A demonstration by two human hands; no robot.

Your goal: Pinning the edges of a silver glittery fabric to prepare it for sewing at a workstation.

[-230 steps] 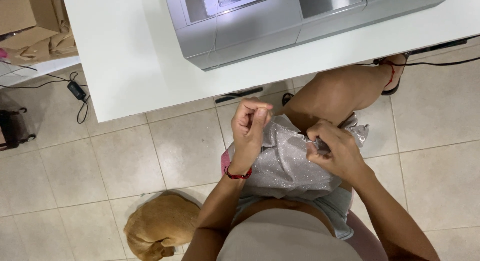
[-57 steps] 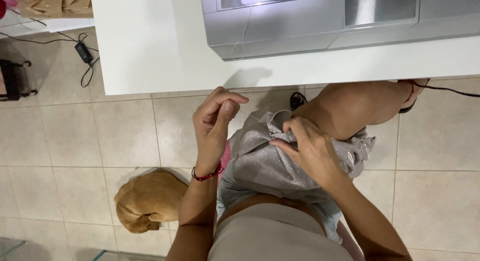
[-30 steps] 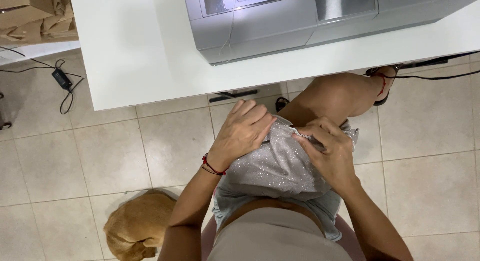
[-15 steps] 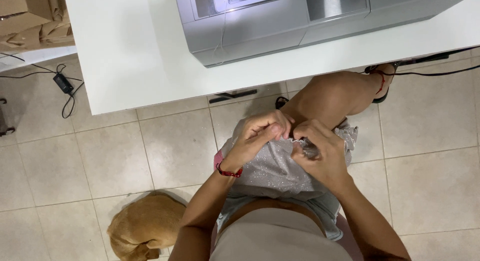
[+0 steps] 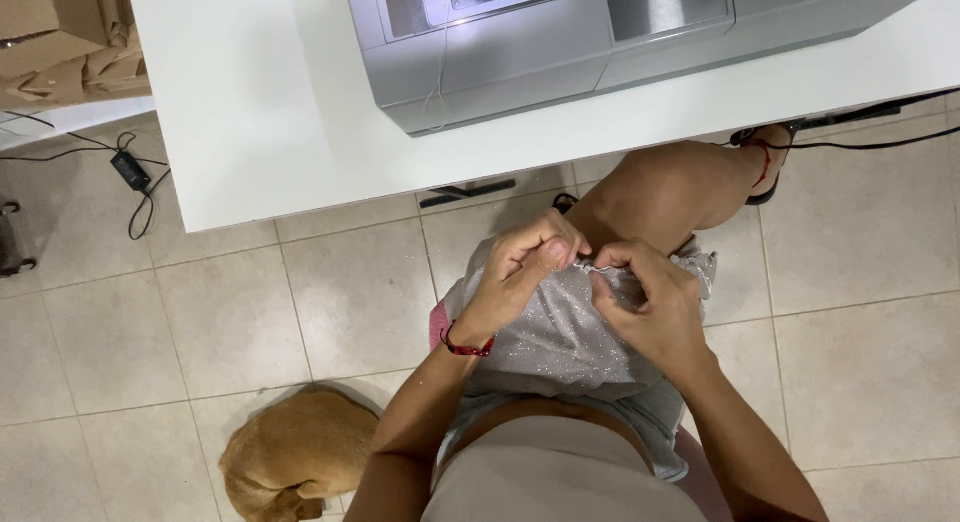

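Silver glittery fabric (image 5: pixel 560 332) lies across your lap, its upper edge pinched between both hands. Your left hand (image 5: pixel 520 272), red cord at the wrist, closes finger and thumb on that edge; your right hand (image 5: pixel 645 302) grips it just beside, fingertips almost touching. Beyond your hands stands the white counter (image 5: pixel 250 102) carrying a grey sewing machine (image 5: pixel 560 42). Far left of your left hand sit brown cardboard boxes (image 5: pixel 60 37). A tan dog (image 5: pixel 290 462) lies on the tiled floor near your left elbow.

Silver-grey glittery fabric (image 5: pixel 560 332) bunched across the lap, draped over the thighs. Top edge pulled up into a small pinched fold, held between both hands' fingertips just below the raised knee.
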